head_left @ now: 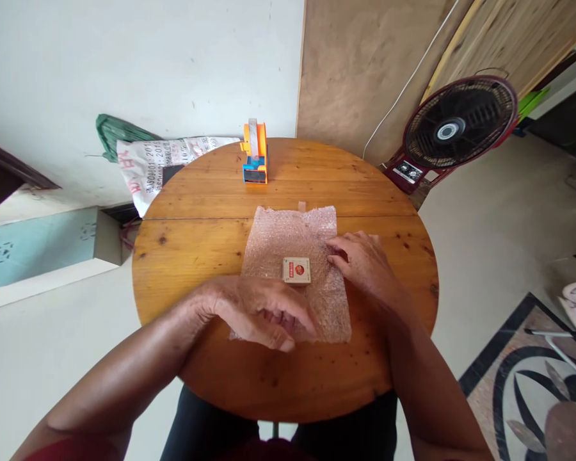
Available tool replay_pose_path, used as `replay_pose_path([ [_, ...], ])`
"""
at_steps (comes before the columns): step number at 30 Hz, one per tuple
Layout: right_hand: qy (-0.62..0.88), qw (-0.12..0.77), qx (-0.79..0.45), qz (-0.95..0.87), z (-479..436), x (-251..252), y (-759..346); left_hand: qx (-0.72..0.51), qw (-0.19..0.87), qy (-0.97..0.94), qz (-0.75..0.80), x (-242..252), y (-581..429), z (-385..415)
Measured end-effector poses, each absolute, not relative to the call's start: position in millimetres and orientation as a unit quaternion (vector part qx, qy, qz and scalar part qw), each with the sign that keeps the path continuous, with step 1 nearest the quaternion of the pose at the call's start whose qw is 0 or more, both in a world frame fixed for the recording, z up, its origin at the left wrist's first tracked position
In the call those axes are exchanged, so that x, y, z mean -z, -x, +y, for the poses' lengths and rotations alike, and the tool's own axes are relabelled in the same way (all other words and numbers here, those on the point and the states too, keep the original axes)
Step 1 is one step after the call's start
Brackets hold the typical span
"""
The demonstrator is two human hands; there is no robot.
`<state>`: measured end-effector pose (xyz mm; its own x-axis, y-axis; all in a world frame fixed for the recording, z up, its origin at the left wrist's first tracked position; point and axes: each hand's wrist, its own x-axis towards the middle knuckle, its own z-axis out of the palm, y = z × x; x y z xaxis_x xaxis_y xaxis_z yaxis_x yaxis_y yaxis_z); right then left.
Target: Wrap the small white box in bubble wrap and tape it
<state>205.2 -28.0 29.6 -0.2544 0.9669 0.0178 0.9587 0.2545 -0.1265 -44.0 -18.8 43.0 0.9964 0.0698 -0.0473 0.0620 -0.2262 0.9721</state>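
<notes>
A sheet of pinkish bubble wrap (288,240) lies flat on the round wooden table (201,256). A small flat box (296,269) with a red round mark sits near the sheet's middle. My left hand (256,310) rests on the sheet's near left corner, fingers curled down and together, pinching its edge. My right hand (362,259) lies on the sheet's right side just beside the box, fingers bent and pressing on the wrap. A small piece of tape (302,206) sticks at the sheet's far edge.
An orange and blue tape dispenser (255,155) stands at the table's far edge. A red floor fan (454,128) stands to the right. A printed white sack (158,166) and green fabric (120,131) lie against the wall at the left. A patterned rug (537,384) lies on the floor at the right.
</notes>
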Motion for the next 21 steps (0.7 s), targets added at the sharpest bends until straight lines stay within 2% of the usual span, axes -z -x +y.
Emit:
replay_pose_path([
  [5,0.609,0.053,-0.045,-0.79,-27,-27,-206,-0.222,0.638,-0.701,0.228,-47,48,-15],
  [9,0.612,0.054,-0.048,-0.787,-27,-25,-206,-0.346,0.583,-0.649,0.346,-42,42,-11],
  [14,0.617,0.062,-0.047,-0.783,-26,-24,-204,-0.355,0.489,-0.665,0.439,-26,32,-4],
  [19,0.618,0.1,-0.062,-0.777,-26,-23,-202,-0.362,0.298,-0.717,0.515,-7,39,10],
  [21,0.614,0.12,-0.074,-0.776,-26,-23,-201,-0.349,0.262,-0.718,0.542,-5,44,16],
])
